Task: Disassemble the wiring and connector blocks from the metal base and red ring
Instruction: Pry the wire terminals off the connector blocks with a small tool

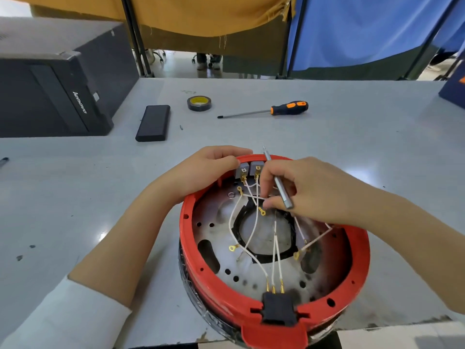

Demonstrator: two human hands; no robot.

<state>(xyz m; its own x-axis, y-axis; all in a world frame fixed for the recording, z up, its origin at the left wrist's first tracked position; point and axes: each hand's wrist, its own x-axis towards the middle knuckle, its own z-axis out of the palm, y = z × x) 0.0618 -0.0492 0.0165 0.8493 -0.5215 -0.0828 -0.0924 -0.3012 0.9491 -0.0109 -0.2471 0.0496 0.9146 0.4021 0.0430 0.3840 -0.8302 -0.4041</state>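
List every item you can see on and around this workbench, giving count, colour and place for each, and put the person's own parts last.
red ring: one, red, near table edge, around the metal base
metal base: one, silver, inside the ring
wires: several, white with gold terminals, across the base
grey connector blocks: two, far rim
black connector block: one, near rim
screwdriver: one, orange-black, far table
tape roll: one, black-yellow, far table
black slab: one, left of tape
computer case: one, black, far left
left hand: grips far rim
right hand: holds thin silver tool
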